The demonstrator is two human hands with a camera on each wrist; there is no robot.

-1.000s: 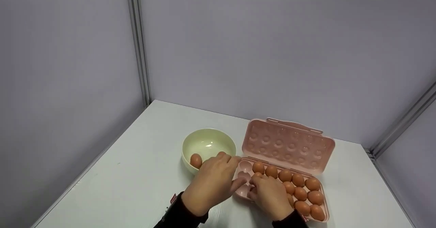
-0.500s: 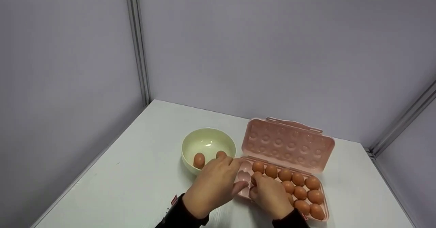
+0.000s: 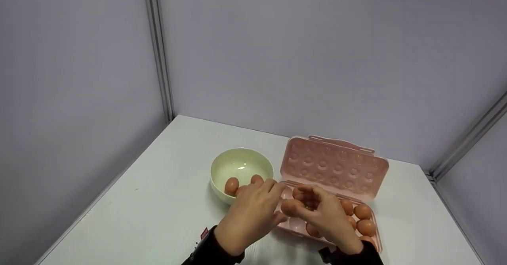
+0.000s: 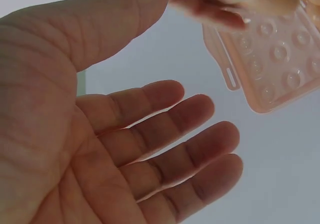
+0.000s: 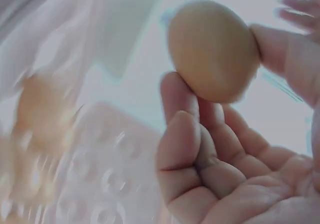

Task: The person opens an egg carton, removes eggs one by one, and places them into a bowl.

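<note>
Egg (image 5: 212, 51), brown and smooth, sits pinched between the thumb and fingertips of the right hand (image 3: 323, 213), lifted just above the near-left end of the pink egg box (image 3: 370, 239). The left hand (image 3: 251, 213) lies beside it with fingers straight and relaxed, holding nothing, its tips reaching the rim of the cream bowl (image 3: 216, 170) and its thumb near the box's edge.

An egg like this is probably light, rigid and brittle, with a slick shell, so a gentle hold around its broad middle, as here, suits it better than a squeeze at the ends.

More eggs fill the box's right-hand cups; its hinged lid (image 3: 334, 168) stands open behind. Two eggs (image 3: 231, 185) rest in the bowl, which stands left of the box on the white worktop (image 3: 158, 201).
</note>
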